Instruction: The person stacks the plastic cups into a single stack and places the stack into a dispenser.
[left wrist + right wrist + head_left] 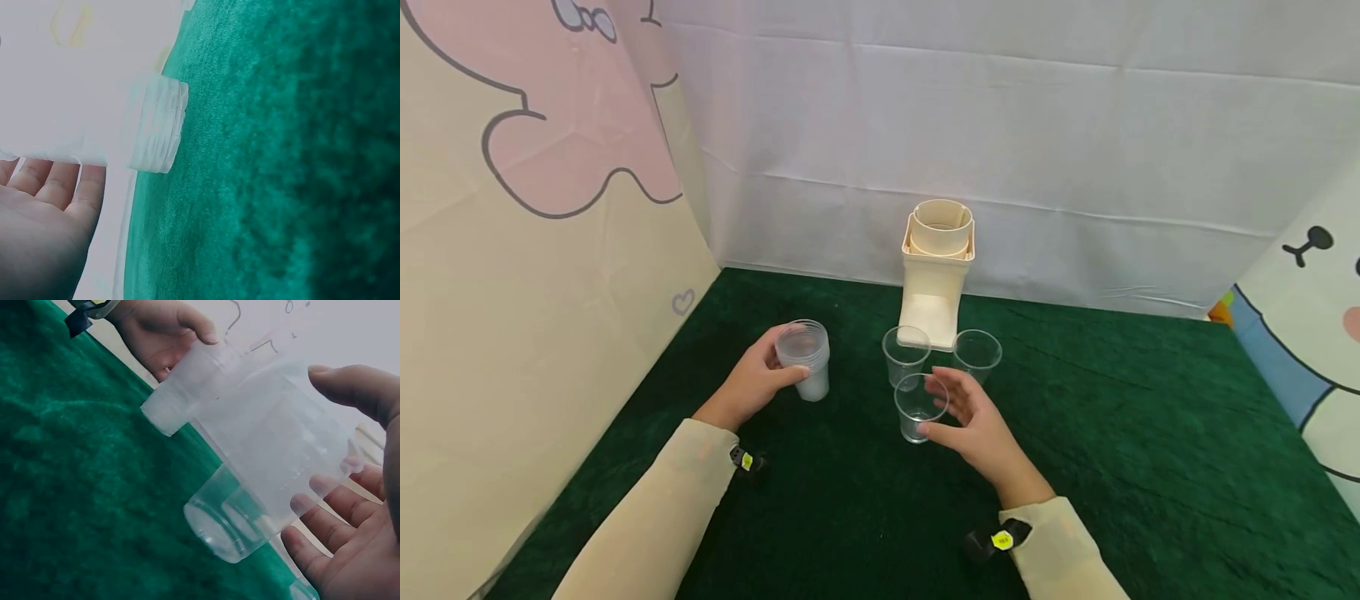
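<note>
My left hand (751, 379) grips a nested stack of clear plastic cups (813, 383), thumb across the near side and fingers behind. The stack's ribbed end (161, 125) shows in the left wrist view, beside the lower hand. My right hand (966, 417) curves round one clear plastic cup (913, 427) from its right side, with thumb in front and fingers spread behind. Its clear bottom (219, 528) stands out against the green cloth in the right wrist view. Just behind it are two more clear cups, one at left (904, 367) and one at right (976, 354), both upright.
A cream plastic dispenser-like stand (934, 292) with a round tube on top stands behind the cups, near the white back sheet (1037, 150). Dark green cloth (1150, 433) covers the table. A printed sheet (550, 267) rises along the left edge; another (1307, 333) hangs at right.
</note>
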`<state>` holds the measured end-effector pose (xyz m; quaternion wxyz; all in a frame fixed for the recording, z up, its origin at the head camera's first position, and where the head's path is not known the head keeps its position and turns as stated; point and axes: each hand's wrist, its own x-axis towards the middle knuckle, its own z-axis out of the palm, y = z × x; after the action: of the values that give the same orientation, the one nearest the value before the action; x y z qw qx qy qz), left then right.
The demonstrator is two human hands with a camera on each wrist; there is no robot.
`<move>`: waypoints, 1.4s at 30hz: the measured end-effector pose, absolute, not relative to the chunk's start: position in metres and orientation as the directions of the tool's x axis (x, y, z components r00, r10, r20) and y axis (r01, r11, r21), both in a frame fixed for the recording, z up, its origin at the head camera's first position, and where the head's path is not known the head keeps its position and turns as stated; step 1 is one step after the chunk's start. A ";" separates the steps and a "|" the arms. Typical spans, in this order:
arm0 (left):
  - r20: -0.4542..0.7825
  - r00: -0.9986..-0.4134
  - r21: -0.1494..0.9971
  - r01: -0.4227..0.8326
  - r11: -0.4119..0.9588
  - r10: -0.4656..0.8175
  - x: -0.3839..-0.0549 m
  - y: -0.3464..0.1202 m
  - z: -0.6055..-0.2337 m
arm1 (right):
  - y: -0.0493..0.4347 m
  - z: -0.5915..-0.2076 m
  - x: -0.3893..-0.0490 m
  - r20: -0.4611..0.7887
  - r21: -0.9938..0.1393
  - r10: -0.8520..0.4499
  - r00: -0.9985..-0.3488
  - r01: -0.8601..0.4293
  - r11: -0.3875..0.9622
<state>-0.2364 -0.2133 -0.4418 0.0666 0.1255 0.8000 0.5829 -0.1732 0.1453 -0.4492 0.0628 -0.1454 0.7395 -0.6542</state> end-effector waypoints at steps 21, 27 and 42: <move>0.040 -0.957 0.952 0.124 0.281 0.287 -0.237 -0.214 -0.441 | 0.143 -0.470 -0.178 0.003 -0.990 -0.286 -0.958 -0.044 0.134; 0.042 -0.956 0.953 0.126 0.276 0.291 -0.238 -0.214 -0.441 | 0.142 -0.470 -0.178 0.008 -0.995 -0.303 -0.953 -0.037 0.090; 0.036 -0.955 0.956 0.118 0.267 0.294 -0.239 -0.215 -0.442 | 0.140 -0.467 -0.178 0.042 -0.992 -0.309 -0.950 -0.075 0.097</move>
<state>-0.2394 -0.2145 -0.4420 0.0744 0.1303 0.7924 0.5913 -0.1777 0.1395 -0.4673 0.0887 -0.1305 0.7354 -0.6590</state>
